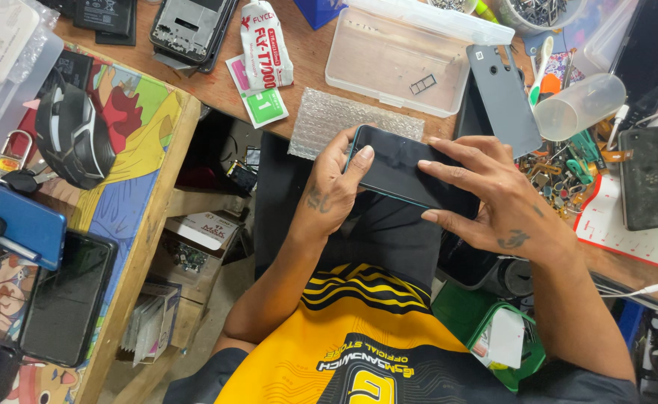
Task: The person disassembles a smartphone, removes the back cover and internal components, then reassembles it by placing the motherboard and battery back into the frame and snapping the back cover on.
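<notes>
Phone (407, 173) held over lap, below bench edge (269, 112). Left hand (329, 194) gripping its end, thumb on glass; right hand (493, 198) pinching other end, fingers spread. Loose fingertip grip: likely slip, drop to floor.

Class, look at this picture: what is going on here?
A seated person holds a dark phone over their lap with both hands. The left hand grips its left end, thumb on the screen; the right hand spreads its fingers over the right end. Ahead lie a grey back cover, a clear plastic box and bubble wrap.
</notes>
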